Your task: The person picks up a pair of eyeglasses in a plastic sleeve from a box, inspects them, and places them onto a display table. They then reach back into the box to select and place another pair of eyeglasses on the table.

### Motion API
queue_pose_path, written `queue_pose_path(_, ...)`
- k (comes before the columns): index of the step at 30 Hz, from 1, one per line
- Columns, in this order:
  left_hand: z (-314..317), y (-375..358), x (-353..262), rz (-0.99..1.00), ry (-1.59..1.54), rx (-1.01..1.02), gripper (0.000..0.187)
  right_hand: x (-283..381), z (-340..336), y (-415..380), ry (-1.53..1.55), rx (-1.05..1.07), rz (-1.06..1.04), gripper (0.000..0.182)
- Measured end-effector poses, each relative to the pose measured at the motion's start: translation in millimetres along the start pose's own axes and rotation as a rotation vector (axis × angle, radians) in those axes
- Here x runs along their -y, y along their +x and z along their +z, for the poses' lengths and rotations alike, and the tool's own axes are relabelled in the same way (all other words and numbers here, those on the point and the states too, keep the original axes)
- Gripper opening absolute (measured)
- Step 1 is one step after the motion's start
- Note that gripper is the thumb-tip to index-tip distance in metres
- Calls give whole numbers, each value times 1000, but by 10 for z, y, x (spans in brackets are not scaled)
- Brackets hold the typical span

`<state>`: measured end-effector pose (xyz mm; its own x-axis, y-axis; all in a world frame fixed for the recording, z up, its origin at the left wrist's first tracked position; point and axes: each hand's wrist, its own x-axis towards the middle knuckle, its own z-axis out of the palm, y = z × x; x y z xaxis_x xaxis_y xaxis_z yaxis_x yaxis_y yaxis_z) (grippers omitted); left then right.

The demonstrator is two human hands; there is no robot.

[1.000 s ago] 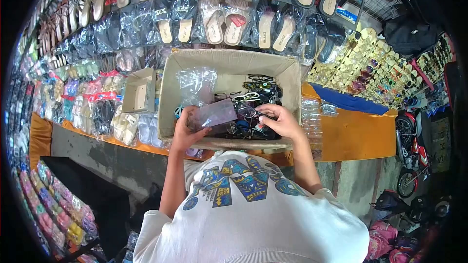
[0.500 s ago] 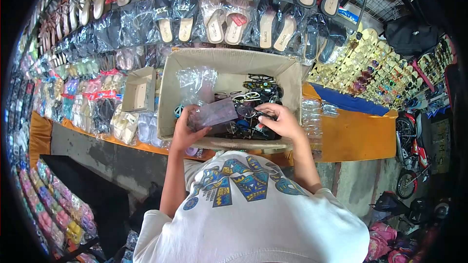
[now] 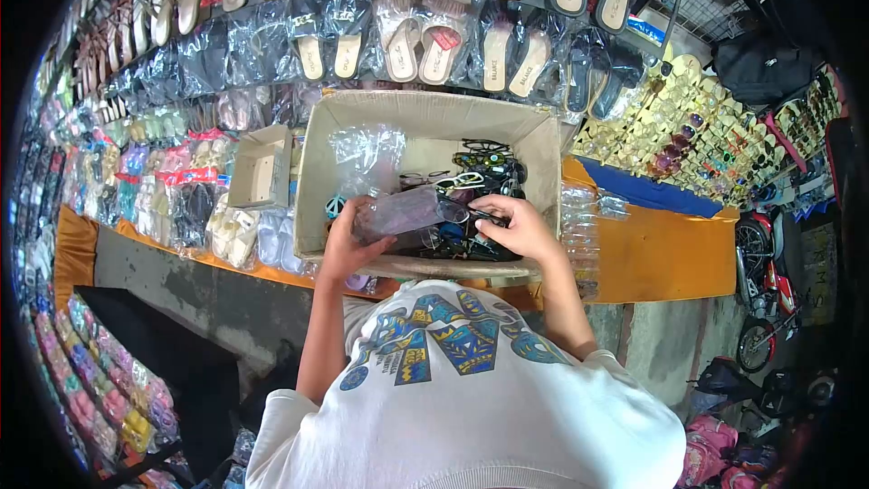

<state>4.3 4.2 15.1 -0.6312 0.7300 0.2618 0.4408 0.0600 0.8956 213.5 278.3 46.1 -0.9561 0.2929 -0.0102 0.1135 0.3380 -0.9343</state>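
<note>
Both hands over the near edge of the cardboard box [image 3: 425,113], which sits on the orange counter [image 3: 665,254]

Left hand [image 3: 348,240]: fingers curled round the near end of a clear plastic sleeve [image 3: 398,213], thumb on top, other fingers wrapped under. Firm pinch grip, not spread. Sleeve runs roughly level, pointing right toward the other hand

Right hand [image 3: 516,228]: fingers [image 3: 493,204] bent in and closed on a pair of dark-framed glasses [image 3: 466,217], pinching the frame at the sleeve's open end. Glasses touch the sleeve mouth; can't tell how far in they are, too small to resolve

Hands close together, just above the pile of loose glasses [image 3: 484,167] inside the box. Crumpled clear bags [image 3: 367,154] lie in the box's left part

Around: small open carton [image 3: 260,167] just left of the box, bagged sandals [image 3: 412,45] hanging on the wall behind, sunglasses display [image 3: 688,127] to the right, motorbike [image 3: 760,281] far right
</note>
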Motion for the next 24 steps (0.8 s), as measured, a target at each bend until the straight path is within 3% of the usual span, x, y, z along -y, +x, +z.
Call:
queue_pose_path(19,2,-14,31,-41,77,43,73,168,45,-124,-5,-54,5,35)
queue_pose_path(24,4,-39,116,-20,77,54,72,233,64,-107,-169,-42,-5,35)
